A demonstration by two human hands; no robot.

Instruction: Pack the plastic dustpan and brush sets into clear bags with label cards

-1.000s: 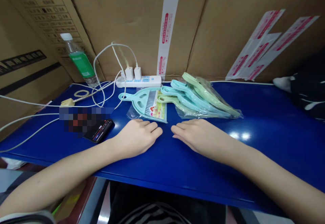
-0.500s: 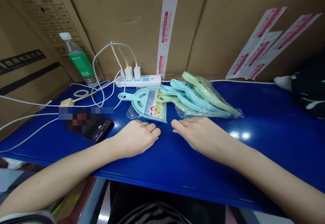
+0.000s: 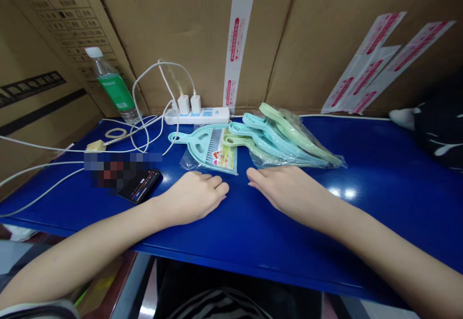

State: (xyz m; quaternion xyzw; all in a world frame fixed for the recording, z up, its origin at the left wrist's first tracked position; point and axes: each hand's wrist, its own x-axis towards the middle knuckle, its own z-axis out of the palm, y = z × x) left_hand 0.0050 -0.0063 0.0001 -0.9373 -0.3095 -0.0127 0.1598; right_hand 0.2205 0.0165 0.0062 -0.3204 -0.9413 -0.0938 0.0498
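Both hands lie flat and empty on the blue bench point(image 3: 379, 174): the left hand point(image 3: 193, 197) loosely curled just below a bagged dustpan point(image 3: 208, 147), the right hand point(image 3: 285, 191) spread beside a bag of brushes point(image 3: 289, 138). Bare bench stretches away to the right, and its front edge runs under both forearms.

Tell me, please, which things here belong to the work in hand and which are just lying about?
In hand: left hand, right hand, bagged dustpan set, pile of bagged sets.
Lying about: phone, water bottle, power strip, bead bracelet.

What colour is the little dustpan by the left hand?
Light blue dustpan, in a clear bag; the head view shows it.
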